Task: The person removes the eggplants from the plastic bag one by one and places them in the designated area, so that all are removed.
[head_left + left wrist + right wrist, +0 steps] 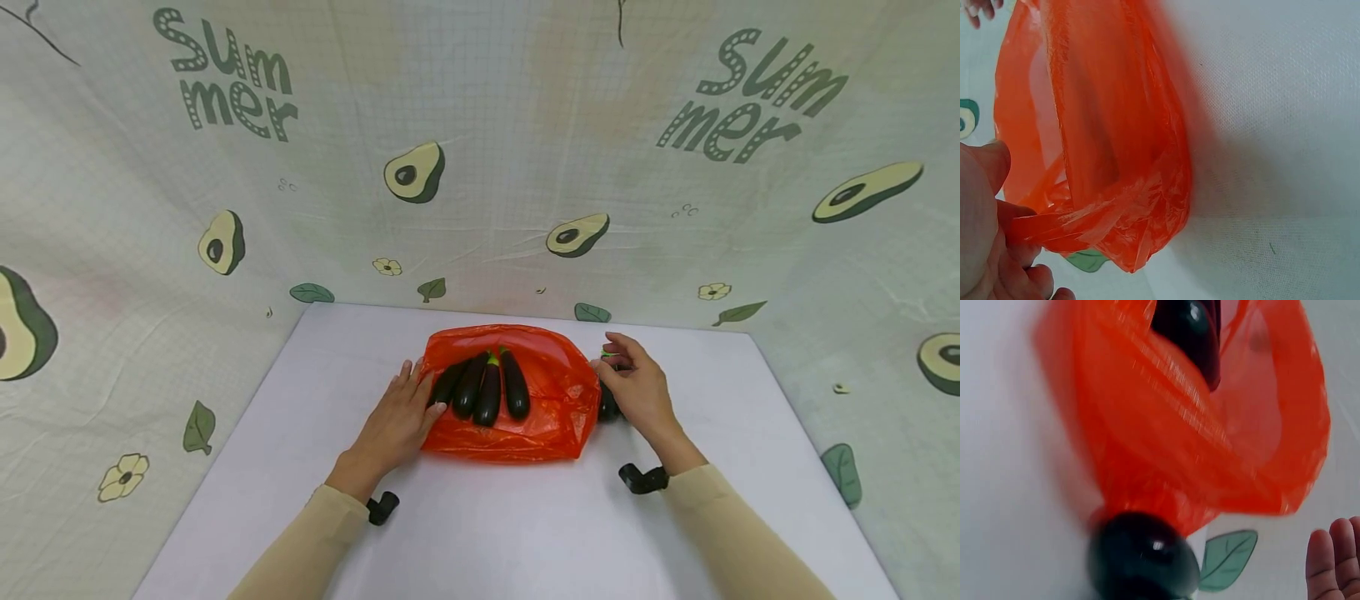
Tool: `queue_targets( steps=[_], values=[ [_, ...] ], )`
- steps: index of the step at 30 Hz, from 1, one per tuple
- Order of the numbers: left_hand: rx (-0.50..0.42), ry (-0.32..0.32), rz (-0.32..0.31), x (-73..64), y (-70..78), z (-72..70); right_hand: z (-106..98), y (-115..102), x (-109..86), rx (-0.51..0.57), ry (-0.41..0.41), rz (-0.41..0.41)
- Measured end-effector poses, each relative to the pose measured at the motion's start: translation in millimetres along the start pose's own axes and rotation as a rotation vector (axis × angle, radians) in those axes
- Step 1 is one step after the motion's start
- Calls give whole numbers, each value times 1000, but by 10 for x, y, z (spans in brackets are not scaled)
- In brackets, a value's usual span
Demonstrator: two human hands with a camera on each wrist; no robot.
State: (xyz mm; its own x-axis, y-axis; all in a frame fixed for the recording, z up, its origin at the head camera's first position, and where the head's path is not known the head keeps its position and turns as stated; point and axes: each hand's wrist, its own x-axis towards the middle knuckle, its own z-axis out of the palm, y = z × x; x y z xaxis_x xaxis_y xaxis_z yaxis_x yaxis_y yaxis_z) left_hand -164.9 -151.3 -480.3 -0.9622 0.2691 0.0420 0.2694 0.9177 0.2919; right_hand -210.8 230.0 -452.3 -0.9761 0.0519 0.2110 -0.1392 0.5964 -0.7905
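An orange-red plastic bag [551, 425] lies with its mouth spread, and several dark eggplants [516, 392] sit in it, side by side, stems toward the back. My left hand [401, 417] rests at the bag's left edge, fingers extended, thumb overlapping the leftmost eggplant. In the left wrist view a strip of bag [1054, 230] lies across the index finger, with the thumb [994, 164] apart from it. Beyond the bag's right side lies another eggplant [1141, 556], partly hidden under my right hand [637, 387] in the head view. The right fingers [1329, 569] look straight, apart from that eggplant.
The bag lies on a white table [495, 533]. Behind and beside the table hangs a pale cloth [495, 183] printed with avocados, leaves and lettering. Black wrist devices [643, 479] stick out from both wrists beside the beige sleeves [735, 525].
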Motion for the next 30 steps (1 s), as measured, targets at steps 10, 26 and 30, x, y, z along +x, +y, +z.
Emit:
queue_targets(
  steps=[10, 26, 30],
  values=[
    [-2, -5, -8, -2, 8, -1, 237, -244, -40, 97, -167, 32],
    [0, -22, -25, 8, 32, -44, 667, -317, 165, 133, -395, 124],
    [3, -23, -22, 22, 38, -49, 776, -278, 219, 115, -424, 140]
  ],
)
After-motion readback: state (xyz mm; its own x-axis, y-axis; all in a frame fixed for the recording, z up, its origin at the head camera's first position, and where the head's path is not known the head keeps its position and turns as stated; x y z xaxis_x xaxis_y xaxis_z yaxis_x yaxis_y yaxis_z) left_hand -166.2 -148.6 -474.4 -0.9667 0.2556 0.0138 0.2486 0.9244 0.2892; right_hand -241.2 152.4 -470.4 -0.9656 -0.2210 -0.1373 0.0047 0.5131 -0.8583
